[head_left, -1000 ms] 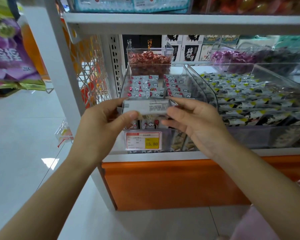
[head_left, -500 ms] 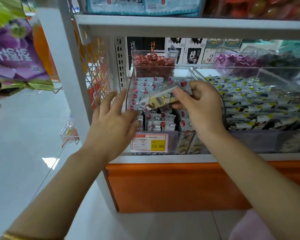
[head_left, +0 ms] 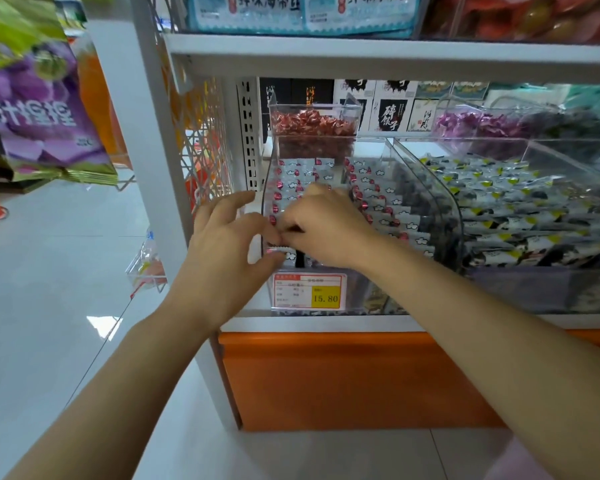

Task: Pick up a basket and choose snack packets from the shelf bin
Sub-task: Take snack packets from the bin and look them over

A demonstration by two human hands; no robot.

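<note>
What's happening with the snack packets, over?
Left hand open at clear bin front. Right hand curled down among red-and-white packets, grip unclear. No basket in sight. Nothing in the way.

Right hand (head_left: pixel 326 226) has dropped from above the clear bin (head_left: pixel 444 216) into its front-left corner, fingers curled down among the snack packets (head_left: pixel 369 183). The tilted packet it held is out of sight. Left hand (head_left: pixel 227 244) has closed in against the right fingertips.

Your left hand (head_left: pixel 222 244) and right hand (head_left: pixel 326 226) are bare; behind each hand, the forearm is bare too.
</note>
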